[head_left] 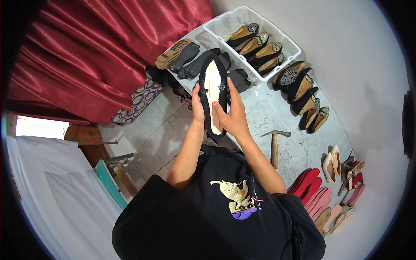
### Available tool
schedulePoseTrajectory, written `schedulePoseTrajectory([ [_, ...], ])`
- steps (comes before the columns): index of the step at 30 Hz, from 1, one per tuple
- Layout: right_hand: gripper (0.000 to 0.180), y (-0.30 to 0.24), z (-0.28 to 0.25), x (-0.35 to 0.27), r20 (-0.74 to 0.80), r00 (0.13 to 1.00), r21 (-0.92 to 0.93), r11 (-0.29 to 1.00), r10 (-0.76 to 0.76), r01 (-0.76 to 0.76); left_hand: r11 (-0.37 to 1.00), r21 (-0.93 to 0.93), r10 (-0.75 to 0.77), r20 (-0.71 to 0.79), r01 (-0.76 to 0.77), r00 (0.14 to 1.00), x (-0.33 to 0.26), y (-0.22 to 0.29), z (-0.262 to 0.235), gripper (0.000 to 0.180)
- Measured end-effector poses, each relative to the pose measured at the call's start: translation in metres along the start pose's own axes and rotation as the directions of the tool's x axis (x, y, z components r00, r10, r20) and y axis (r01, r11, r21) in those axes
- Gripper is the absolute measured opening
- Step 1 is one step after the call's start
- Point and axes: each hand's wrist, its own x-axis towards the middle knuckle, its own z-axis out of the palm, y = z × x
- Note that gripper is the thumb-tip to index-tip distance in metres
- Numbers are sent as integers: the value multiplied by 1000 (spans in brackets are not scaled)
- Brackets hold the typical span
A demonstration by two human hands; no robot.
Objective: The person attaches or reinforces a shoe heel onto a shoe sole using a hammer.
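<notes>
Reference the dial to the held shoe, toe end at 12 o'clock. The black shoe (212, 80) is held in front of the torso, underside facing the viewer; a cream panel fills its centre and a black margin runs around it. The left hand (198, 108) grasps the shoe along its edge at 8 o'clock. The right hand (234, 118) grasps the opposite edge at 4 o'clock, fingers extended along the side and thumb pressed on the cream panel. The table (255, 115) extends from 11 o'clock round to 5 o'clock. On it, a hammer (274, 151) lies at 4 o'clock, well apart from both hands. Dark soles (185, 57) lie at 11 o'clock; a white basket (282, 66) containing black-and-tan shoes stands at 1 o'clock. A row of similar shoes (305, 100) occupies 3 o'clock. Beyond the hammer, toward 4 o'clock, are a cream pair (329, 167) and red pieces (304, 181).
</notes>
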Motion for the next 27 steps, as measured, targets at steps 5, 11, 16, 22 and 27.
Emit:
schedulePoseTrajectory([
  [5,75,10,37,25,34,998,-25,998,58,-57,999,2,42,-127,-42,991,17,25,-34,65],
  [11,36,67,67,82,-37,978,-67,976,205,-207,996,32,-72,-201,80,977,53,67,-98,66],
  [16,40,137,98,115,-41,946,-405,860,322,-310,989,-35,-147,-247,143,958,82,85,-129,61],
  [22,59,178,121,137,-119,925,-613,706,361,-355,960,-1,-271,-262,280,926,114,87,-152,64],
  [27,58,169,122,143,-157,910,-617,681,383,-393,927,48,-346,-267,371,899,134,89,-153,70],
])
